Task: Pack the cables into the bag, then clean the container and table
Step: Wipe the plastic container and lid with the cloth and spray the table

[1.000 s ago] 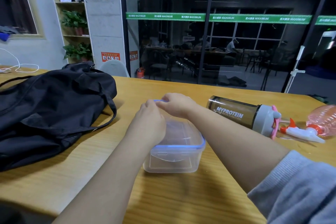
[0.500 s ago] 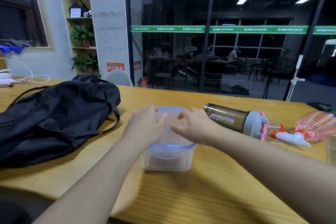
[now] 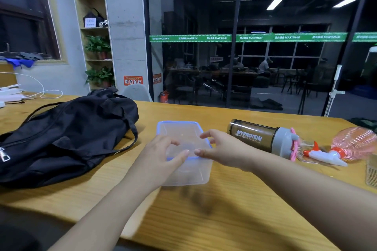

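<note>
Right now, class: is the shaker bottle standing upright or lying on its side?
On its side: the shaker bottle lies flat on the table, lid pointing right.

the room is dim and warm-toned, lit mostly from overhead; two ceiling lights (image 3: 274,3) show as bright bars in the dark glass wall (image 3: 265,57), which mirrors the interior faintly. the wooden table (image 3: 234,220) carries a soft, smeared shadow just in front of the clear container (image 3: 184,177). both forearms and the table's near edge are motion-blurred. wide-angle distortion bends the window frame (image 3: 51,16) and shelves (image 3: 93,26) at left.
</note>
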